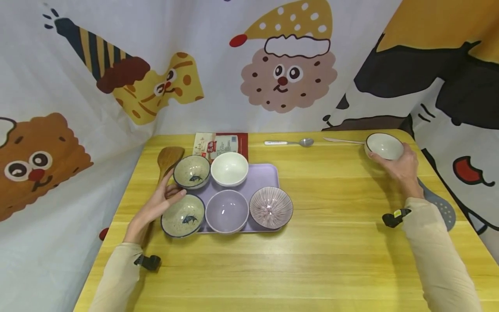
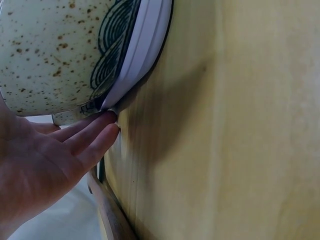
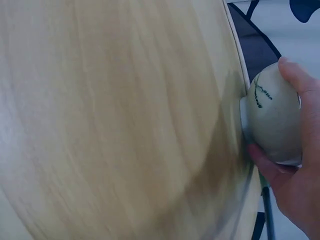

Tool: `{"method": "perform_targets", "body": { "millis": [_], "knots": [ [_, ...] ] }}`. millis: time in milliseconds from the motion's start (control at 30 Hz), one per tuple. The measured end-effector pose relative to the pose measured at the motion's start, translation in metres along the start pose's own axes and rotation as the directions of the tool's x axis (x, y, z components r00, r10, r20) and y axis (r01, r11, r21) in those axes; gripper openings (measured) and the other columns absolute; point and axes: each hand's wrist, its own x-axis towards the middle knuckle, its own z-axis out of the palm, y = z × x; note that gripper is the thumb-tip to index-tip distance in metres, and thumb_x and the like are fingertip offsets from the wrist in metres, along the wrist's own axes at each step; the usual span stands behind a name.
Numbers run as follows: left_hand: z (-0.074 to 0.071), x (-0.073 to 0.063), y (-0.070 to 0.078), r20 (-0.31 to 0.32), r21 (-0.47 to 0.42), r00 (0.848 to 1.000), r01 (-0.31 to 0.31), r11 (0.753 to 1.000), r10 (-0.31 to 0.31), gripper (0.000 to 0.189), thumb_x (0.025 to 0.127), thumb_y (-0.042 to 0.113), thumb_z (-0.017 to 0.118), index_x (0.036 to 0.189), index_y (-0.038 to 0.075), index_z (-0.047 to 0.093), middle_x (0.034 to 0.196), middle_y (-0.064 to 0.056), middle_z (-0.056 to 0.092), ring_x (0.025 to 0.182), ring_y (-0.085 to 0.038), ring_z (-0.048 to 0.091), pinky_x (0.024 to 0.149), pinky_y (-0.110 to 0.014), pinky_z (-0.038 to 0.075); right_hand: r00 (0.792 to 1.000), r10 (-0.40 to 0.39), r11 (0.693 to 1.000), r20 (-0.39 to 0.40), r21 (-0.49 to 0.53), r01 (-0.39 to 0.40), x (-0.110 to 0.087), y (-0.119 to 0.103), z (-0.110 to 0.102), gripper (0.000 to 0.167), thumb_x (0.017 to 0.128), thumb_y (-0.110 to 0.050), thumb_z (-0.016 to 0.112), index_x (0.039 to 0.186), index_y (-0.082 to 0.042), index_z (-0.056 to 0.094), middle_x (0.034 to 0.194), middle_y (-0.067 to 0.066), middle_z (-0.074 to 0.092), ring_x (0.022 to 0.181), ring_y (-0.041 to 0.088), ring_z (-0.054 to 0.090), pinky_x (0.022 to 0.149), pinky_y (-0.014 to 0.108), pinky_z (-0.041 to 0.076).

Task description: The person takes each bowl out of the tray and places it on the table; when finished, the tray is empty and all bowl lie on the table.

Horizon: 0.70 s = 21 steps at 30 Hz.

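My right hand [image 1: 401, 171] grips a small white bowl [image 1: 386, 146] with a dark rim at the table's far right, thumb on one side and fingers on the other. In the right wrist view, a green mark shows on the bowl's pale outside [image 3: 272, 112]. My left hand [image 1: 157, 206] is beside two speckled bowls with blue fish designs, one behind [image 1: 191, 167] and one in front [image 1: 181, 219]. Its thumb reaches over the front bowl's rim. In the left wrist view, its loosely extended fingers [image 2: 95, 137] reach to the base of a speckled bowl [image 2: 55, 55] by the lilac tray's edge.
The lilac tray [image 1: 270, 172] also carries a white bowl [image 1: 230, 168], a lilac bowl [image 1: 227, 212] and a striped bowl [image 1: 271, 208]. Around it are a wooden spatula [image 1: 169, 159], a packet [image 1: 234, 143] and a spoon [image 1: 306, 142]. A grey perforated turner [image 1: 444, 210] lies beneath my right forearm.
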Motion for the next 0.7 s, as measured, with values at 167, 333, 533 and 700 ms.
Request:
{"method": "perform_targets", "body": {
  "millis": [167, 333, 533, 700],
  "knots": [
    [0.000, 0.001, 0.001, 0.002, 0.003, 1.000, -0.001, 1.000, 0.001, 0.092, 0.104, 0.023, 0.059, 0.163, 0.014, -0.011, 0.151, -0.042, 0.035, 0.138, -0.054, 0.042, 0.116, -0.063, 0.036, 0.998, 0.000, 1.000, 0.061, -0.011, 0.001, 0.001, -0.003, -0.006, 0.114, 0.086, -0.058, 0.068, 0.158, 0.008, 0.011, 0.154, 0.041, 0.025, 0.138, 0.058, 0.033, 0.108, 0.073, 0.038],
    [0.000, 0.001, 0.002, 0.008, 0.017, 1.000, 0.000, 1.000, 0.000, 0.093, 0.103, 0.023, 0.059, 0.163, 0.012, -0.011, 0.150, -0.042, 0.037, 0.137, -0.054, 0.044, 0.116, -0.063, 0.037, 0.997, 0.016, 1.000, 0.074, -0.027, -0.014, -0.005, -0.012, -0.011, 0.117, 0.088, -0.061, 0.065, 0.158, 0.010, 0.004, 0.158, 0.040, 0.011, 0.137, 0.059, 0.030, 0.108, 0.074, 0.037],
    [-0.001, 0.001, 0.002, 0.005, 0.032, 1.000, 0.001, 0.999, -0.001, 0.093, 0.103, 0.023, 0.059, 0.163, 0.012, -0.011, 0.149, -0.043, 0.038, 0.136, -0.055, 0.044, 0.115, -0.063, 0.038, 1.000, -0.012, 1.000, 0.010, -0.027, 0.012, -0.013, -0.037, -0.017, 0.118, 0.087, -0.059, 0.069, 0.161, 0.001, -0.001, 0.165, 0.029, 0.001, 0.148, 0.053, 0.016, 0.119, 0.070, 0.025],
    [-0.002, 0.001, 0.001, 0.004, 0.030, 1.000, 0.000, 1.000, 0.000, 0.093, 0.103, 0.022, 0.060, 0.163, 0.012, -0.011, 0.149, -0.043, 0.038, 0.136, -0.055, 0.044, 0.115, -0.063, 0.039, 0.999, -0.045, 0.999, 0.005, -0.019, 0.045, -0.022, -0.054, -0.024, 0.113, 0.090, -0.056, 0.067, 0.162, 0.000, -0.001, 0.167, 0.027, 0.000, 0.152, 0.051, 0.010, 0.122, 0.069, 0.017]
  ]
}}
